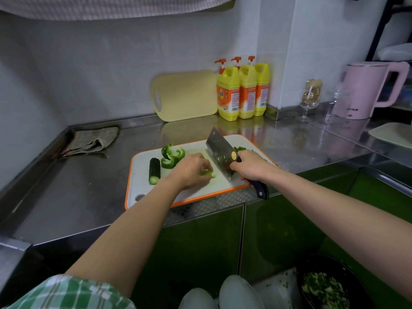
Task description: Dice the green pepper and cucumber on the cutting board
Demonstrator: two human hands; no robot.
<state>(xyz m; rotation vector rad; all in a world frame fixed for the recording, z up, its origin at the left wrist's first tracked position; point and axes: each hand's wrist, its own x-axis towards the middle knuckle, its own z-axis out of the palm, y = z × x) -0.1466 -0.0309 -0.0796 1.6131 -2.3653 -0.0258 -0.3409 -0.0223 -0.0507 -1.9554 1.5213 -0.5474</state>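
A white cutting board with an orange rim lies on the steel counter. My left hand holds down a pale green strip with curled fingers. Just right of it, my right hand grips the black handle of a cleaver, blade down on the board with green bits stuck to it. A dark piece of cucumber lies at the board's left. Curled green pepper pieces sit behind my left hand. Diced green bits show behind the blade.
A folded cloth lies at the back left. A yellow board and three yellow detergent bottles stand at the wall. Glasses and a pink kettle are far right. A black bowl with chopped greens sits low right.
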